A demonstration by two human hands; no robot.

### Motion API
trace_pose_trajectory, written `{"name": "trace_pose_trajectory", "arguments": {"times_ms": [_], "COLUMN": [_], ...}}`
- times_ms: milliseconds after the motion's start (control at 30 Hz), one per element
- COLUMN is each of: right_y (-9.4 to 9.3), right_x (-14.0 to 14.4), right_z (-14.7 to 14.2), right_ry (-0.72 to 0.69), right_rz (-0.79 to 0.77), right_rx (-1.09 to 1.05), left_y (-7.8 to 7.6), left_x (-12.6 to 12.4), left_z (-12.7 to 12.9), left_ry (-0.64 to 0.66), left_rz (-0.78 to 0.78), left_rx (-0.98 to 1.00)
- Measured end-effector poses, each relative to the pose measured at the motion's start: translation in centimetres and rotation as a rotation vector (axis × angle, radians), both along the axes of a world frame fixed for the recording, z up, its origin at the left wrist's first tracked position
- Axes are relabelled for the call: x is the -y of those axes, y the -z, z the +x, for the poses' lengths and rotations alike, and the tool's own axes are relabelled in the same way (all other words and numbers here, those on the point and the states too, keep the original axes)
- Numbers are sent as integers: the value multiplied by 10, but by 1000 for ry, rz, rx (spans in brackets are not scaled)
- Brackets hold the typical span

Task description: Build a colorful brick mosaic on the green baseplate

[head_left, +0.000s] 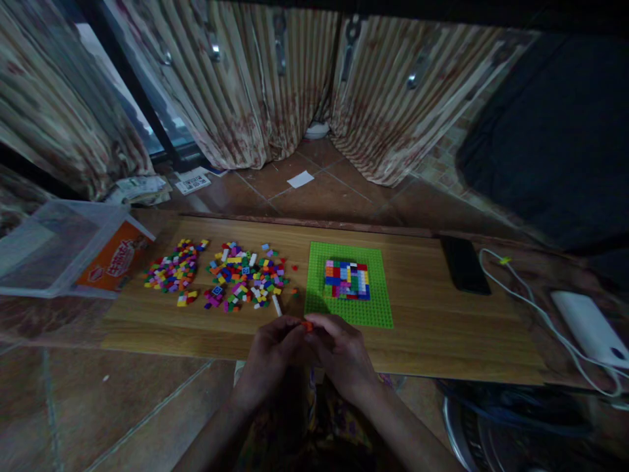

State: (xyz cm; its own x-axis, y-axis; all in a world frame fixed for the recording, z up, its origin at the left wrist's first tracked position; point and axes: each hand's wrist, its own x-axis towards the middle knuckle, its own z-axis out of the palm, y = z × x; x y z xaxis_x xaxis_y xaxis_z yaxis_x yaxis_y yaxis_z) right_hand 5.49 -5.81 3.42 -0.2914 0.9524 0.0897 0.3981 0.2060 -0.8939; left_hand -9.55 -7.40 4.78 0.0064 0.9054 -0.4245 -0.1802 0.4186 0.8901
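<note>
My left hand [270,357] and my right hand [339,354] meet at the near edge of a low wooden board [432,334]. Their fingertips pinch a small orange brick [307,325] between them. Just beyond lies a green baseplate [344,308] with a patch of red, blue, pink and white bricks [346,279] pressed onto it. Left of the plate are two heaps of loose coloured bricks [243,278], the farther one [171,269] nearer the board's left end. A white piece [276,305] lies near my left fingers.
A clear plastic tub [59,252] with an orange packet stands at the left. A black phone [464,264] lies on the board's right end, beside a white cable [525,298] and a white power bank [587,328]. Curtains hang behind; papers lie on the tiled floor.
</note>
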Motion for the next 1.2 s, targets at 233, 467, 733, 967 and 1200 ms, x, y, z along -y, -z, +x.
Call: {"name": "trace_pose_trajectory", "arguments": {"times_ms": [233,467,733,967,1200], "right_y": [6,20,28,27,32], "right_x": [-15,-50,-50,-48,-56], "right_z": [39,73,73,73,66], "right_ry": [81,264,320,428,544], "right_rz": [289,416,374,217,26], "right_rx": [214,447,444,184,76], "left_y": [15,31,24,25,22], "left_x": [-8,-29,-40,-40,-41], "left_z": [26,49,74,76,79], "left_ry": [23,239,372,417,443], "left_rz": [91,188,174,208,252], "left_rx": [-69,-259,-290,-403,-602]}}
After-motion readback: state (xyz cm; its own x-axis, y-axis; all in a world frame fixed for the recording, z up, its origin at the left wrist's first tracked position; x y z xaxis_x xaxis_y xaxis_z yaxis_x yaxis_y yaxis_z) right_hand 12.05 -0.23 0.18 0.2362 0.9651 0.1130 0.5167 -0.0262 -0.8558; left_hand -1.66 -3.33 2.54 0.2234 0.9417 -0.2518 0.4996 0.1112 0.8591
